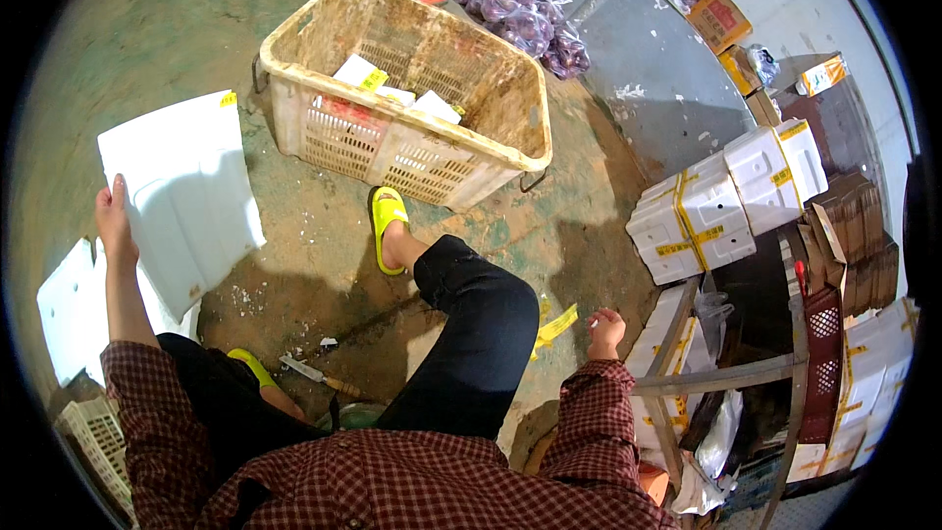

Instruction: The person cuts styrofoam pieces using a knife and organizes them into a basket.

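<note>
My left hand grips the left edge of a large white foam panel, with yellow tape at its top corner. More white foam pieces lean behind that arm. My right hand is raised beside my right knee with its fingers curled; a small pale bit shows at the fingertips, too small to name. Near it on the floor is a crumpled strip of yellow tape. In front of me stands a dirty plastic crate with several white foam pieces inside. A knife lies on the floor by my left foot.
Bags of onions lie beyond the crate. Taped white foam boxes are stacked at the right, above a metal frame. Flattened cardboard stands farther right. A pale plastic basket is at lower left. Foam crumbs litter the floor.
</note>
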